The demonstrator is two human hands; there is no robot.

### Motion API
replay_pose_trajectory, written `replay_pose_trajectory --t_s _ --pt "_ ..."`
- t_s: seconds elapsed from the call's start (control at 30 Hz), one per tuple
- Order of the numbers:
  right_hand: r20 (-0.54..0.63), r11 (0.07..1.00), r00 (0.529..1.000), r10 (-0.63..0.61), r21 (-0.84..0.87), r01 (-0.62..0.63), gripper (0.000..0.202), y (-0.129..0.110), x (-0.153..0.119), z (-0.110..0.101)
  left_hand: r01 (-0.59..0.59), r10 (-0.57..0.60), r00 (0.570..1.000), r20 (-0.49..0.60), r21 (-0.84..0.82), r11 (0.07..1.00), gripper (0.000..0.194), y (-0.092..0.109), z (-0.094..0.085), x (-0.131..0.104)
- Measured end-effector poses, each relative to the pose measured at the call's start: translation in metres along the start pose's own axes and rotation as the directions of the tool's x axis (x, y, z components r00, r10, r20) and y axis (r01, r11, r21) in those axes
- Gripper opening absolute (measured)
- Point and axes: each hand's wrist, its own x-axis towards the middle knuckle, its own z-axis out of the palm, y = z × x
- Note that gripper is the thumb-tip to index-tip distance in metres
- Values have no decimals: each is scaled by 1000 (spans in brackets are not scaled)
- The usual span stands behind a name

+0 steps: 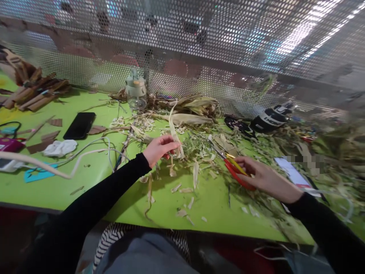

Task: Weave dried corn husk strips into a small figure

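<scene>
My left hand (162, 150) pinches a pale strip of dried corn husk (173, 123) near its lower end, and the strip stands up from the fingers in a slight curve. Over on the right, my right hand (261, 178) is wrapped round scissors (238, 173) with red and yellow handles. Their metal blades point up and left, toward loose scraps. Husk shavings (196, 150) are scattered between and in front of both hands. Behind them lies a bundle of dried husks (194, 108).
The green table (94, 186) also holds a black phone (80, 125), a clear bottle (136, 91), a black bottle (270, 118), a lit phone (293, 173), crumpled tissue (59, 147) and a white cable (71, 172). Brown rolled pieces (34, 89) lie far left. A perforated metal screen (171, 42) stands behind.
</scene>
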Motion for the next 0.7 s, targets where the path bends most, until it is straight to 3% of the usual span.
replay_pose_trajectory --t_s 0.1,0.2,0.37,0.7 --pt "96 1000 995 22 4 -22 60 -21 0 -4 2 -3 1000 15 30 1000 26 0 0 -1" --pt "243 999 970 -32 1 33 61 -43 3 -10 -1 0 1000 13 95 995 26 0 2 -2" --pt "373 998 927 -44 -24 57 60 -70 7 -23 -18 10 999 34 218 976 28 -2 5 -2" --pt "404 992 914 -41 -91 85 60 -76 11 -35 -32 12 998 69 296 955 30 3 3 -5"
